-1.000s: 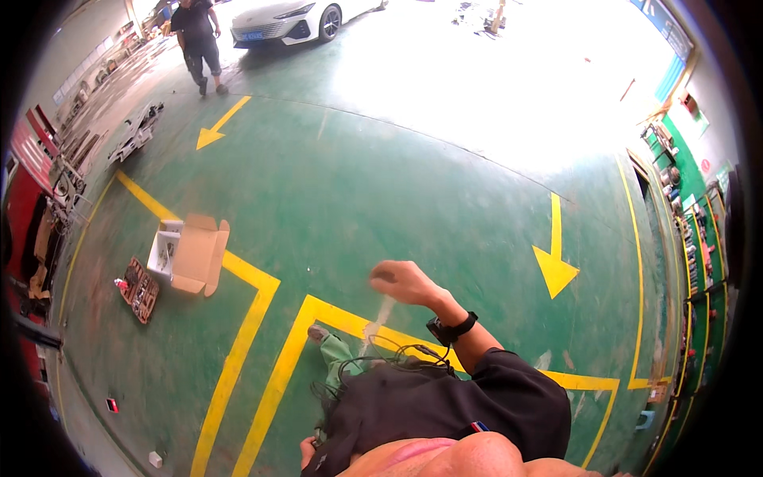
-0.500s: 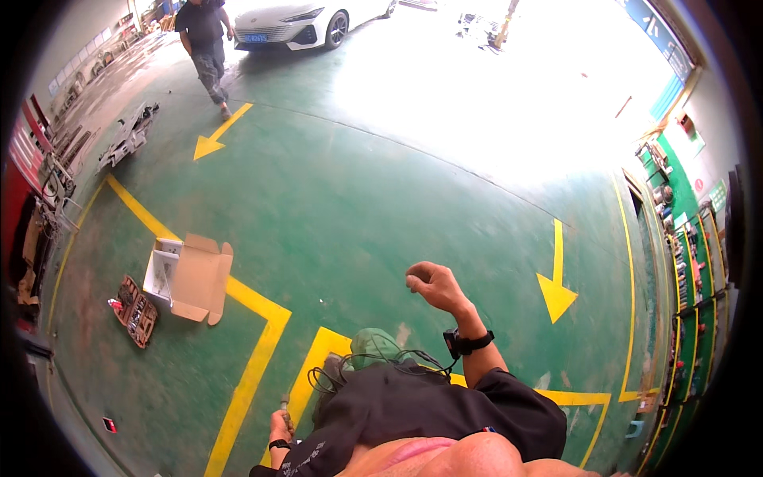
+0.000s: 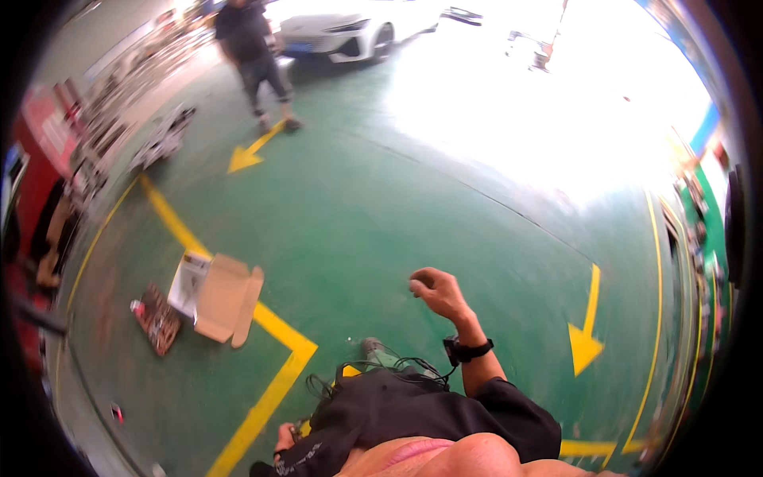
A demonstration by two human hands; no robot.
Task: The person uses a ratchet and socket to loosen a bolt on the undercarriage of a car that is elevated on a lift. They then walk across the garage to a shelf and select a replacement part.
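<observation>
My right hand (image 3: 442,294) is raised in front of my body, its fingers loosely curved with a gap to the thumb and nothing visible in it. A black wrist device (image 3: 469,348) with a cable is strapped below it. Low on the left, my left hand (image 3: 284,437) is closed around a short greyish tool (image 3: 300,427); the black shirt hides part of it, and I cannot make out its kind. Farther left on the floor lie an open cardboard box (image 3: 226,298) and an open brown tool case (image 3: 157,319), both out of reach of my hands.
A person (image 3: 248,56) in dark clothes stands at the far left, before a white car (image 3: 342,36). A detached grey car part (image 3: 164,139) lies on the left. Yellow lines and an arrow (image 3: 586,350) mark the green floor (image 3: 358,215). Shelves run along the right.
The view has shifted, so the box, case and arrows appear farther right. The other person has stepped closer. My left hand and its tool are now more hidden by my shirt.
</observation>
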